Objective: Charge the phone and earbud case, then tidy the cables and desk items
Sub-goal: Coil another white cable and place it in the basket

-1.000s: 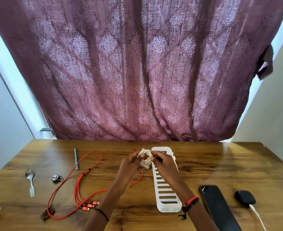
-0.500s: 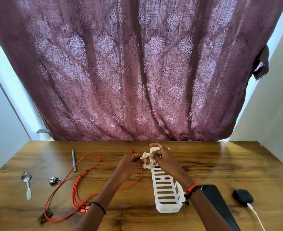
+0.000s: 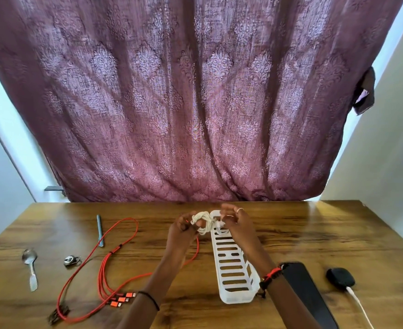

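Head view. Wooden tabletop with a patterned maroon curtain hanging behind its far edge.

Both hands raised just above the tabletop, near the middle of the far edge. Left hand closed around one side of a bundled white cable; right hand pinches the bundle's other side, fingers curled, a ring visible on one. The bundle sits between the two hands, over the far end of a long white slotted plastic tray, which runs from mid-tabletop toward the near edge.

Left of the tray: a red multi-head charging cable sprawled in loose loops, its orange connectors lying near the near edge; one strand passes under the left forearm. Beyond it, toward the far left, a slim blue-grey pen. Near the left edge, a metal spoon, and beside it a small dark metallic clip-like object, too small to identify.

Right of the tray: a black phone, face up, touching the near edge, partly behind the right wrist. Further right, a black rounded earbud case with a white cable plugged in, trailing off the near edge.
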